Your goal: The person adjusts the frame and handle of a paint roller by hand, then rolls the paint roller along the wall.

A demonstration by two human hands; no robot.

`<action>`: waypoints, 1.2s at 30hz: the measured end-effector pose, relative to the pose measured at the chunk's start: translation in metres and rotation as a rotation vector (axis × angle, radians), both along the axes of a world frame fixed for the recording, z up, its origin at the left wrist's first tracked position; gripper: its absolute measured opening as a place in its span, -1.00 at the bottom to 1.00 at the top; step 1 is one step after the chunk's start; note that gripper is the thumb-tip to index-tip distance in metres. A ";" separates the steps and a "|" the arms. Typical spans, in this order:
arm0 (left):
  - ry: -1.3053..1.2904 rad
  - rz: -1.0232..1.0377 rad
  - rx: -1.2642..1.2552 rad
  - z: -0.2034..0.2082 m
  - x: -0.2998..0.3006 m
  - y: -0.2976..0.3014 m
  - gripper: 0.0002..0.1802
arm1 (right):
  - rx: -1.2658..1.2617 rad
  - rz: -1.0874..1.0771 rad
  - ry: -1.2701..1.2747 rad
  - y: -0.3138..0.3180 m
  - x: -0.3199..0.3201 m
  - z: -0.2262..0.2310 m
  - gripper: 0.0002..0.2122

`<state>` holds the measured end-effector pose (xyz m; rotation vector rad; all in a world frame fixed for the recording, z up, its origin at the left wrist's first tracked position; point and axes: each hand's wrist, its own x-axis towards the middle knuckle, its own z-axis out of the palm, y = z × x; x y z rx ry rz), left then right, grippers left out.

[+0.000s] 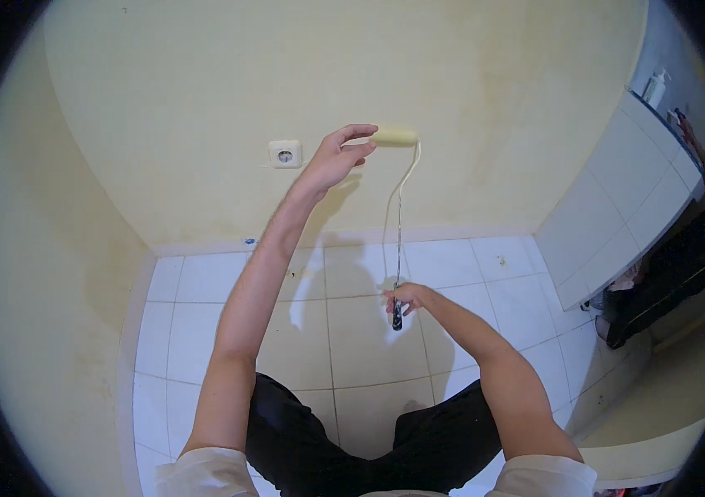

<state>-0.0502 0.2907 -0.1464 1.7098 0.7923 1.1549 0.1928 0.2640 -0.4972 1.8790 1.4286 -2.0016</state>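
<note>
A paint roller (395, 137) with a pale yellow sleeve and a long thin bent metal rod is held out in front of me, near the wall. My left hand (338, 161) reaches up and pinches the sleeve's left end between thumb and fingers. Lower down, my right hand (406, 296) is closed around the dark, paint-spotted handle (397, 316). The rod rises from that handle to the sleeve's right end. Whether the sleeve touches the wall I cannot tell.
The pale yellow wall (452, 66) carries a white power socket (284, 155) left of the roller. White tiles (377, 340) cover the floor. A tiled ledge (626, 199) at right bears a white pump bottle (656, 88). Dark cloth (667, 265) hangs beside it.
</note>
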 end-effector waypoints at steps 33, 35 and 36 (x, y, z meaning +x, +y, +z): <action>1.516 -0.283 0.159 -0.307 -0.045 0.022 -0.59 | 0.492 -0.367 -0.325 -0.189 -0.119 -0.029 -0.62; 1.538 -0.302 0.162 -0.311 -0.032 0.015 -0.59 | 0.475 -0.372 -0.314 -0.188 -0.121 -0.031 -0.62; 1.574 -0.322 0.184 -0.315 -0.029 0.013 -0.60 | 0.461 -0.373 -0.298 -0.189 -0.123 -0.032 -0.62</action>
